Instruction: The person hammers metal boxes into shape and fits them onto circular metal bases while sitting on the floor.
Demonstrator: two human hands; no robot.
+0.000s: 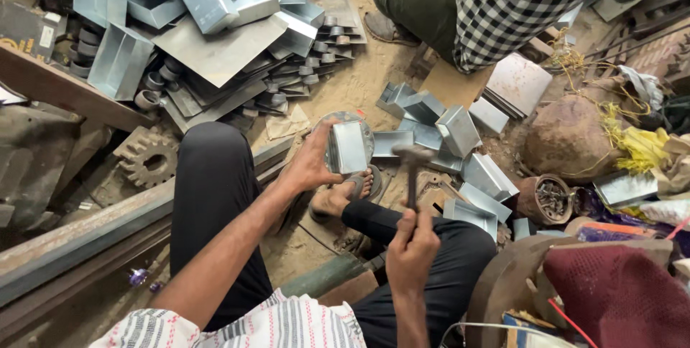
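While the left hand grips a small folded sheet-metal box near the centre of the frame, fingers and thumb closed around its left edge, the box stands upright on a round metal block that shows behind it. Just below the box lies the person's sandalled foot, resting on the sandy floor.

At lower centre, the right hand is closed in a full fist around the handle of a hammer. The hammer head is raised just to the right of the box and is blurred; whether it touches the box cannot be determined.

To the right of the box, a loose group of similar folded boxes lies on the floor. A larger heap of sheet-metal pieces fills the upper left of the frame. A rusty gear wheel lies at the left, above a long steel rail. A small round tin of nails sits at the right. At the top of the frame, a second person in a checked shirt sits on the floor.
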